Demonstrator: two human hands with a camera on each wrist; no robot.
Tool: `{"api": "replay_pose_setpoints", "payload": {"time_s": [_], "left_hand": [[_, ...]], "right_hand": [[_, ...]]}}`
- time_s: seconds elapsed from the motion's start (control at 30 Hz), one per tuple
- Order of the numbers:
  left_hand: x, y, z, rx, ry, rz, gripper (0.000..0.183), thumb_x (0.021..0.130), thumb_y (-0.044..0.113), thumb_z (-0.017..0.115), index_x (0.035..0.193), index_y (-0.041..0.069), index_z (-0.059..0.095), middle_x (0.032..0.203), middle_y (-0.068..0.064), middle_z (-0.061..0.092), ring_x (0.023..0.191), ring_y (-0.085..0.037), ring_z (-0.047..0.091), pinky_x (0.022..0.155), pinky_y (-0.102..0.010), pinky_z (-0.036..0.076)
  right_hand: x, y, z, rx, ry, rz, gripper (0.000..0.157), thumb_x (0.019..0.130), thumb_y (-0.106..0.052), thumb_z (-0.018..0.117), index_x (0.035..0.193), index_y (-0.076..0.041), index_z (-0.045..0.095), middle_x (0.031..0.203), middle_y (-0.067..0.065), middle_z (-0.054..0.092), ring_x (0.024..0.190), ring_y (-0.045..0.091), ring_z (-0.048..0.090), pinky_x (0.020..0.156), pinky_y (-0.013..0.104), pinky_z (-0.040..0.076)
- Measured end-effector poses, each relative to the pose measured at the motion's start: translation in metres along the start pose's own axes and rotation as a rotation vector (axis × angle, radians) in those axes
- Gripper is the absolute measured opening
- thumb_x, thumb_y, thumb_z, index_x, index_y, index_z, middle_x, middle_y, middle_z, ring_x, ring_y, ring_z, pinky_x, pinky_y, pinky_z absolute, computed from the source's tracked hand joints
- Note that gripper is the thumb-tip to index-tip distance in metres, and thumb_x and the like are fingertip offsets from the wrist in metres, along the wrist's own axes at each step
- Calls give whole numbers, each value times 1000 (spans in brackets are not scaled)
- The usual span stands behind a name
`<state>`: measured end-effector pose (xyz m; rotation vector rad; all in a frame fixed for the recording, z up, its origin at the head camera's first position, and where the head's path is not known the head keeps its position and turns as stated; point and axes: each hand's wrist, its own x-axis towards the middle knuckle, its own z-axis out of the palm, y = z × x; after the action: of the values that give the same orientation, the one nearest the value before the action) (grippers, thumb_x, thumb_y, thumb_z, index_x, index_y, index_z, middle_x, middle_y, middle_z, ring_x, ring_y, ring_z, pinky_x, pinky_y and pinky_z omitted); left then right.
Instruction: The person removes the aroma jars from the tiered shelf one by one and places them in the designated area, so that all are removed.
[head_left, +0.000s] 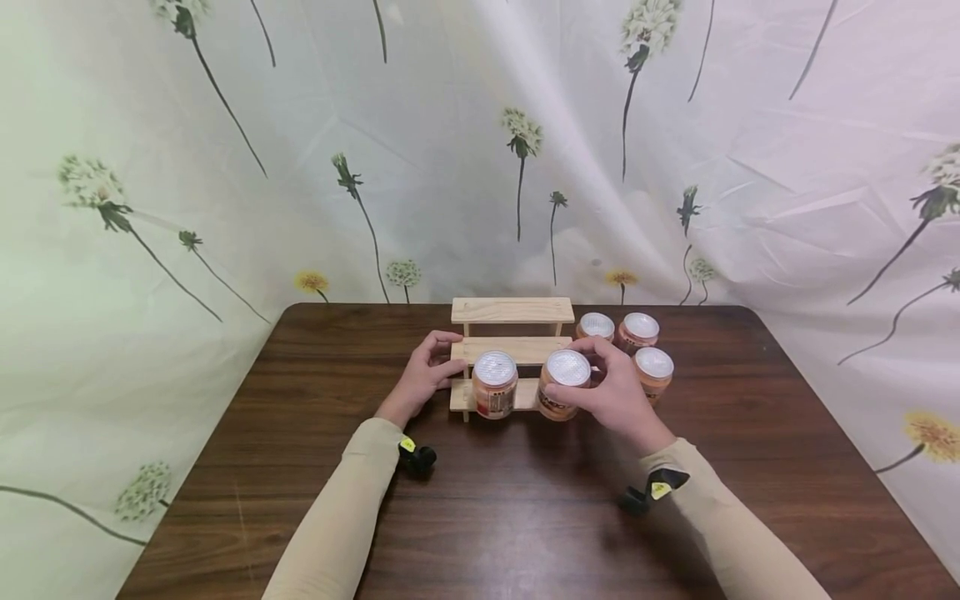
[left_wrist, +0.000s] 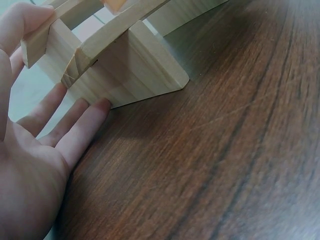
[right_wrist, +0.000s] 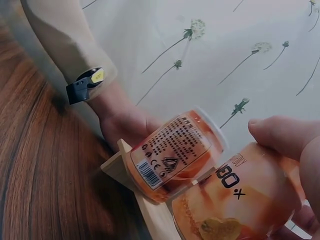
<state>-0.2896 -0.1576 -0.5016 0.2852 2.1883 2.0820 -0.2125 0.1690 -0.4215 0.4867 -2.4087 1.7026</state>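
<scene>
1. At the right end of the lowest step, a glossy, rounded jar (right_wrist: 237,197) with orange printing and a pale disc lid was clamped between the thumb and fingers of the right hand (head_left: 618,396); I could not tell whether its base touched the wood.
2. Across from it, the left hand (head_left: 423,375) met the left end of the stand (head_left: 512,350), three flat tiers of pale, straight-grained wood; its fingers lay nearly straight, slightly apart, some tips against the side panel.
3. Between the hands, a second jar (head_left: 495,387), barcode showing, stood on the lowest step.
4. Beyond the right hand, three more jars (head_left: 639,331) clustered beside the stand.
5. Underneath spread the dark brown, streaky-grained table (head_left: 465,517), faintly shiny.
6. Behind everything hung a pale, creased cloth (head_left: 442,167) printed with dandelions.
</scene>
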Motion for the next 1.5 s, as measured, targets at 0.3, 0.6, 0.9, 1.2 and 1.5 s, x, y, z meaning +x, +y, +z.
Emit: {"api": "replay_pose_setpoints", "payload": {"time_s": [0.3,0.6,0.9,1.2,1.5], "left_hand": [[2,0,-1,-2,6,-3,45,101,11,73,141,10,54,135,-17,50,112,-22,61,77,-30,60],[1,-1,0,-2,2,-7,44,101,12,72,142,10,53,136,-16,49,112,-23,60,79,-31,60],[0,0,0,17,3,-4,43,101,14,73,141,12,55,135,-16,49,112,-24,59,77,-31,60],[0,1,1,27,1,0,46,102,16,72,143,11,54,141,-17,49,113,-22,59,76,-30,58],[-1,2,1,25,2,-1,45,102,15,72,143,11,54,142,-18,49,112,-21,59,74,-29,57]], "right_hand": [[-10,-3,-17,21,17,-7,54,75,-10,96,119,-7,65,110,7,69,93,18,66,79,26,54],[-26,-3,-38,-13,39,-8,55,73,-7,97,119,-6,66,110,8,69,90,16,70,78,25,57],[-41,0,-50,-59,38,0,53,74,-7,96,117,-5,66,111,8,65,90,12,68,78,21,57],[-51,10,-51,-150,36,21,55,73,-16,99,118,-9,69,107,6,70,93,13,64,79,22,53],[-56,17,-49,-279,-3,66,59,72,-30,100,121,-14,72,114,3,73,103,21,62,89,31,49]]}}
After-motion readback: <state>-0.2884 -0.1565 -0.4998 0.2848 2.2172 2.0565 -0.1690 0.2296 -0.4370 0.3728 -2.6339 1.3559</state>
